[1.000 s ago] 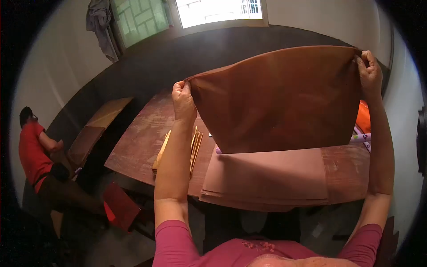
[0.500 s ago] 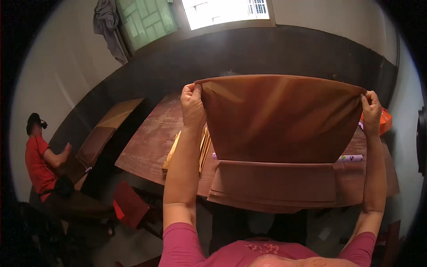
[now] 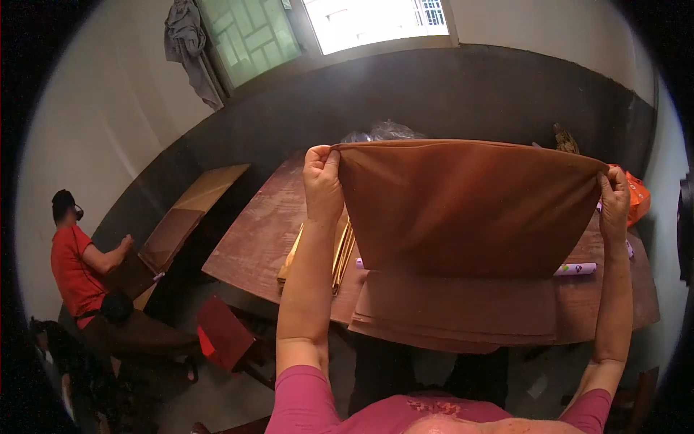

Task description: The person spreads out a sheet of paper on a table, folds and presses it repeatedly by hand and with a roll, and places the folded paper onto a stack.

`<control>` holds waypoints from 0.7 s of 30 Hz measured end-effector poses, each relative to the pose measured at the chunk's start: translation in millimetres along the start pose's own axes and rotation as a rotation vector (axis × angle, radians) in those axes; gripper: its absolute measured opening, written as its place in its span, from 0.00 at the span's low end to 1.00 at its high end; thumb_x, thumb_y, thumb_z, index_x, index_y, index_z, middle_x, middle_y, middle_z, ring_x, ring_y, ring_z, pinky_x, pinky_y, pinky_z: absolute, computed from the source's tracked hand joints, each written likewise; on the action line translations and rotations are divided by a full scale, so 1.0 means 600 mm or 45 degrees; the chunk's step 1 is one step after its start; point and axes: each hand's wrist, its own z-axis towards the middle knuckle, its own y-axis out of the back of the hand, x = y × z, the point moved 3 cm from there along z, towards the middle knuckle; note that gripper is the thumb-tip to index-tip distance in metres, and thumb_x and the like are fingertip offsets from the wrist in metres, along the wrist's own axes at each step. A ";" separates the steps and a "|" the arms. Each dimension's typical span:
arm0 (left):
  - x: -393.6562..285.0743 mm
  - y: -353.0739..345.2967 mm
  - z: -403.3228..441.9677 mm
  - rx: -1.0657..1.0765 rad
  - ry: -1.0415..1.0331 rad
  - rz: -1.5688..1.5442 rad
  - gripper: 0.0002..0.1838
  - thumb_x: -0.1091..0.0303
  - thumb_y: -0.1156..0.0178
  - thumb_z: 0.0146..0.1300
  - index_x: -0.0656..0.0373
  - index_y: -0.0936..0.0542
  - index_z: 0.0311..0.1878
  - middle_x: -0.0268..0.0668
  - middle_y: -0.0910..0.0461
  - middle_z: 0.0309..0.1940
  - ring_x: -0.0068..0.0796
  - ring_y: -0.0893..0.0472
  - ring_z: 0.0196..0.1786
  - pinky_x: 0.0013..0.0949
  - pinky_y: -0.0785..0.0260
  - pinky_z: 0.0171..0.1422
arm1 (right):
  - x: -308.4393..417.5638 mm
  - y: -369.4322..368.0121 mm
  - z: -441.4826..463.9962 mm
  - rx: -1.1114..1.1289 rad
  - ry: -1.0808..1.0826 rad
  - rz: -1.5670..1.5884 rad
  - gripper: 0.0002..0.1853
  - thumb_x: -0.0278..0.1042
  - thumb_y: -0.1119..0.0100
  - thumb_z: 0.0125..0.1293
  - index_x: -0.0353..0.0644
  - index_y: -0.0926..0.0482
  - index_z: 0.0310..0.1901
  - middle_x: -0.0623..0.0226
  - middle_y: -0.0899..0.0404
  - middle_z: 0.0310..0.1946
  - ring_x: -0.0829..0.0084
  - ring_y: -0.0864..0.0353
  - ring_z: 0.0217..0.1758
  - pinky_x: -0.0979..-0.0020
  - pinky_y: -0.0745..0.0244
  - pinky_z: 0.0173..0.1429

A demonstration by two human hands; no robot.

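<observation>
The brown sheet (image 3: 470, 210) hangs, its long axis sideways.

The brown sheet (image 3: 470, 210) looks thin, smooth and mostly matt, with a soft sheen along its folds, and whether it is paper or cloth I cannot tell; the stack of sheets (image 3: 455, 307) has the same dull, even surface. The table (image 3: 256, 224) looks like wood with a worn, streaked reddish finish, and the folded bundle (image 3: 343, 253) is shiny and gold like foil paper. The patterned roll (image 3: 576, 269) and the orange bag (image 3: 637, 201) seem smooth plastic, the clear bag (image 3: 394, 130) is crinkled glossy plastic, and the hanging garment (image 3: 186, 40) is soft, wrinkled cloth.
</observation>
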 end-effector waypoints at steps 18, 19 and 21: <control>0.036 0.052 0.034 -0.240 0.041 0.357 0.06 0.70 0.43 0.73 0.59 0.19 0.48 0.32 0.19 0.42 0.23 0.22 0.44 0.26 0.28 0.52 | 0.025 -0.043 0.000 -0.132 0.078 -0.337 0.05 0.28 0.37 0.67 0.40 0.24 0.36 0.76 0.28 0.31 0.82 0.29 0.37 0.77 0.30 0.44; 0.032 0.054 0.032 -0.215 0.029 0.442 0.07 0.71 0.43 0.73 0.59 0.19 0.49 0.34 0.18 0.43 0.25 0.21 0.45 0.28 0.27 0.52 | 0.010 -0.047 0.001 -0.192 0.094 -0.377 0.08 0.30 0.32 0.63 0.40 0.23 0.36 0.75 0.27 0.31 0.81 0.29 0.36 0.76 0.29 0.44; 0.046 0.089 0.061 -0.182 -0.004 0.210 0.06 0.73 0.44 0.73 0.62 0.20 0.48 0.38 0.18 0.45 0.28 0.19 0.47 0.31 0.24 0.55 | -0.002 -0.049 -0.007 -0.227 0.008 -0.117 0.15 0.27 0.31 0.62 0.39 0.25 0.48 0.70 0.21 0.35 0.78 0.23 0.42 0.77 0.27 0.48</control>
